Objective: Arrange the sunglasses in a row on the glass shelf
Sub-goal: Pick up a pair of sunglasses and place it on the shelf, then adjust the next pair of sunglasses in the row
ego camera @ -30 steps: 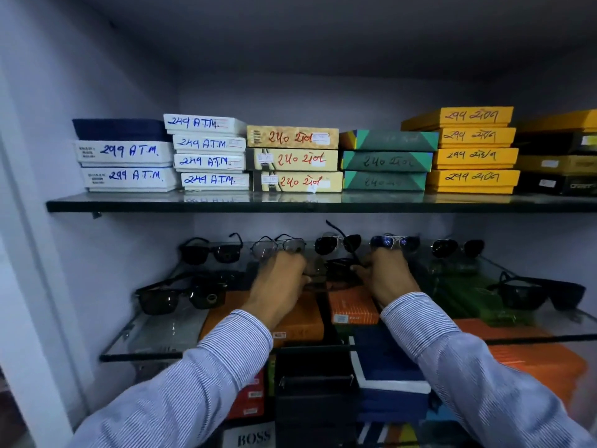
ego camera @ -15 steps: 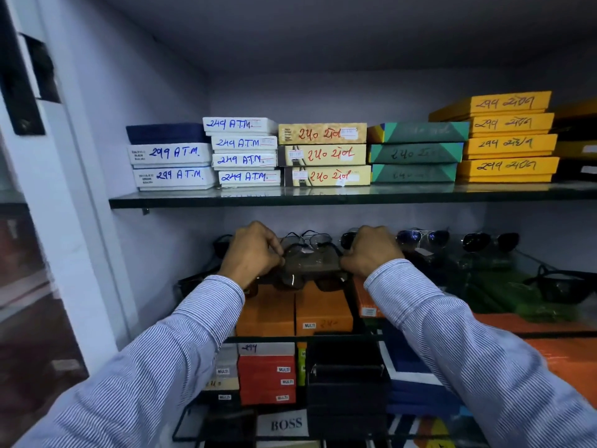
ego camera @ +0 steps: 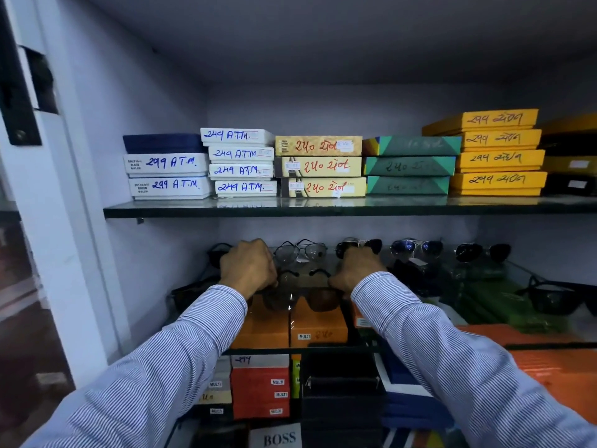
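Both hands grip one pair of brown-tinted sunglasses (ego camera: 300, 294) by its ends: the left hand (ego camera: 248, 268) curled shut at one hinge, the right hand (ego camera: 355, 270) pinched closed on the other. The rounded lenses hang just above the glass shelf (ego camera: 484, 342), in front of a back row of thin wire-framed pairs, among them clear aviators (ego camera: 298, 250) and blue mirrored ones (ego camera: 416, 247). Orange cardboard boxes (ego camera: 290, 328) show beneath (through the glass). Since half a second ago, hands and glasses have barely shifted.
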A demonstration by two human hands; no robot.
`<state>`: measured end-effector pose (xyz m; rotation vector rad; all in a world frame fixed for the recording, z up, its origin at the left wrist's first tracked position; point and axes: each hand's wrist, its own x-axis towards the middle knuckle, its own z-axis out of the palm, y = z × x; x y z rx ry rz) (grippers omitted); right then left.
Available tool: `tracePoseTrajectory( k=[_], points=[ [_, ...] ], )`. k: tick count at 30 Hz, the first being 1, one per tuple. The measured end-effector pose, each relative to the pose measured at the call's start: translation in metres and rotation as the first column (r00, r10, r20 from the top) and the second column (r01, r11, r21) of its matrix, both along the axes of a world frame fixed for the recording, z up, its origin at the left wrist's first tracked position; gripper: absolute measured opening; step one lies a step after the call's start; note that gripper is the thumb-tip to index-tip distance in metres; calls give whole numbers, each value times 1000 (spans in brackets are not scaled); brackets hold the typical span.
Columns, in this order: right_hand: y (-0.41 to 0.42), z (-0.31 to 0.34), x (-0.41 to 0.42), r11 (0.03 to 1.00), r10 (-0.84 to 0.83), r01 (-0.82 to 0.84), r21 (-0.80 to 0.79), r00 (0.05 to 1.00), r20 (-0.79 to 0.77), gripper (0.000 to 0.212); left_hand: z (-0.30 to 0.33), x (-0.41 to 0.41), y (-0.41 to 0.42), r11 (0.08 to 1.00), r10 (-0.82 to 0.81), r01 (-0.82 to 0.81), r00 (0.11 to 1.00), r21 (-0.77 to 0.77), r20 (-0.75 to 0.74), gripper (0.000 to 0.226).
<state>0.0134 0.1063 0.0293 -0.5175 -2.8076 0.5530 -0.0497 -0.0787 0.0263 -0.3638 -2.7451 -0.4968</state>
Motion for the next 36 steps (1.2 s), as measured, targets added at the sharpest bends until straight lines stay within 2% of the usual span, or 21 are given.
tracePoseTrajectory(
  k=[2,4,7,9,11,16,19,26,32,36],
  points=[
    [3,-3,-2,1000,1,-2,-21,1000,-19,35,0,0,1,1000,1,-1,1000,-14,-8,24],
    [13,-3,-3,993,-11,5,-114,999,-50,29,2,1,3,1000,-12,11,1000,-27,-18,25],
    [50,10,1,981,-71,42,-189,986,-148,30,6,6,6,999,-49,50,997,12,-67,21],
    [81,19,8,984,-124,93,-153,970,-209,27,9,13,13,996,-81,86,991,36,-106,18],
    [102,19,11,988,-146,133,-78,970,-196,25,12,21,23,991,-115,122,984,45,-139,14],
    [113,-8,11,993,-16,20,115,999,-32,30,15,41,56,965,-220,248,943,84,-251,10],
    [119,-17,11,983,-6,14,184,999,-41,36,16,47,72,956,-252,284,921,72,-297,11],
    [133,-23,3,970,-6,26,244,997,-83,28,16,55,99,954,-268,294,926,62,-266,11],
    [147,-19,2,989,88,-70,129,986,-140,15,14,58,122,958,-267,285,934,43,-237,14],
    [150,-11,12,988,153,-145,58,969,-195,32,10,53,136,955,-266,285,946,86,-184,14]
  ],
)
